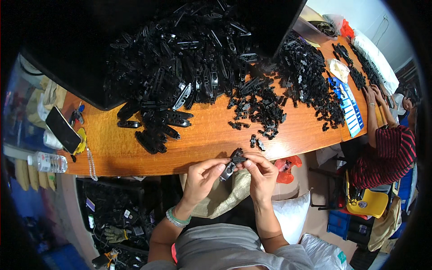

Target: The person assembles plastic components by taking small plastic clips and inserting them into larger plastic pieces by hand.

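- Over the desk's (pixel 211 130) near edge, black plastic part (pixel 228 171) held up in front of the person, both hands on it, tilted, glossy lower end toward the lap.
- Left hand (pixel 200 180): fingers closed in a pinch, thumb and index on the part's left side; pale green bracelet (pixel 176 218) on that wrist.
- Right hand (pixel 262 180): fingers also pinched, thumb and index on the small dark bit at the part's upper end. From where I stand, can't tell if that bit is separate or joined.
- Beyond the hands: two small clips (pixel 254 140) close by, then a loose heap of clips (pixel 258 108).
- Farther left, big pile of long black pieces (pixel 180 72), some spilled toward the near edge.
- Desk's left end: tilted phone (pixel 63 129), clear bottle (pixel 47 162) lying down, string of beads (pixel 92 164).
- Under the hands, woven sack (pixel 229 198).
- Off right, co-worker in striped top (pixel 384 155), hands on black pieces, near blue-and-white sheet (pixel 349 105).
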The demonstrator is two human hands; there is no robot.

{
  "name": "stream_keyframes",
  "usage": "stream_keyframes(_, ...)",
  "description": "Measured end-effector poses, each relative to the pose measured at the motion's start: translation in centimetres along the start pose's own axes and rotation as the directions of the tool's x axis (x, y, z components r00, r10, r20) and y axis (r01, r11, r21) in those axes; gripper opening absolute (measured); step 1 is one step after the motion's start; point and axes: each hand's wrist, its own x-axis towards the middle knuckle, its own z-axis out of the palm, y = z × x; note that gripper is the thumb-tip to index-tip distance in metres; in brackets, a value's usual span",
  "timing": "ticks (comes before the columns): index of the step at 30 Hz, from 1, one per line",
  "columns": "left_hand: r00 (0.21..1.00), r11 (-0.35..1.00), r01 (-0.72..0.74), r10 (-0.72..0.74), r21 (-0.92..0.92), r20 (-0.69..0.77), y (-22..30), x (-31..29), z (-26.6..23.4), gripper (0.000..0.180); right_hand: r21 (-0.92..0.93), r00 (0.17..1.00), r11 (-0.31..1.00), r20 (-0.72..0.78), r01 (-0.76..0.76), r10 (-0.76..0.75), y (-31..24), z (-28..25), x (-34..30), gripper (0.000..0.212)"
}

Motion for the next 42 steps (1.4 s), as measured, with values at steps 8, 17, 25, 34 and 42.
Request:
stream_keyframes(8,0.998,1.000,-0.005,0.005,0.007,-0.064,-0.4,0.2,0.6,0.033,-0.240,0.991,0.966,0.112,0.094,-0.069,0.4,0.2,-0.3,0.014)
stream_keyframes(17,0.996,0.994,0.073,-0.078,-0.087,-0.049,0.4,0.0,0.6,0.025,-0.592,0.895,0.671,0.288,0.447,-0.342,-0.2,0.3,0.0,0.015)
stream_keyframes(25,0.996,0.995,0.082,-0.081,-0.048,0.022,0.3,-0.2,0.6,0.025,-0.438,0.951,0.845,0.165,0.308,-0.261,0.2,0.0,-0.4,0.013)
stream_keyframes(34,0.997,1.000,0.001,-0.001,0.001,-0.074,0.0,-0.4,0.7,0.019,-0.512,0.958,0.813,0.212,0.277,-0.194,0.3,-0.1,-0.8,0.018)
stream_keyframes(42,0.998,0.997,0.061,-0.062,0.039,0.015,1.6,-0.4,-0.1,0.011,-0.499,0.965,0.852,0.260,0.157,-0.025,-0.6,-1.6,-0.6,0.022)
